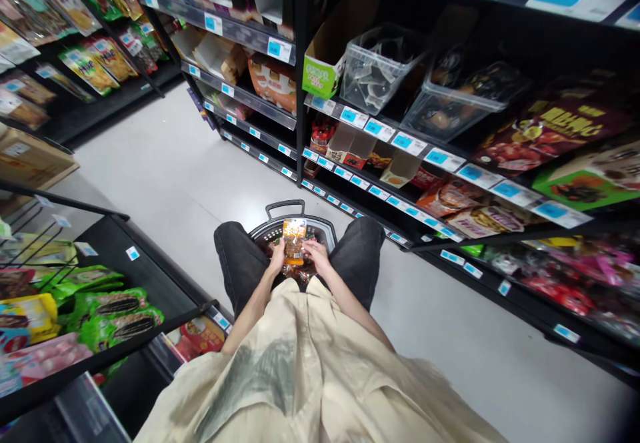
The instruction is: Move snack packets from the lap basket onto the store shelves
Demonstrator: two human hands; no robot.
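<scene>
Between my knees stands a dark shopping basket (pixel 327 224) with a raised handle, holding several dark, shiny packets (pixel 300 273). Above it I hold up a small orange snack packet (pixel 295 239) with a clear window and a barcode near its lower edge. My left hand (pixel 277 256) grips the packet's left edge. On the opposite side, my right hand (pixel 316 253) has its fingers closed at the packet's right edge. Both hands partly cover the basket's contents.
Shelves with clear plastic bins (pixel 377 73), snack boxes and blue price tags run along the right. At the left is a low rack with green seed bags (pixel 123 299). A cardboard box (pixel 35 156) lies further back, beside the grey floor (pixel 150 156).
</scene>
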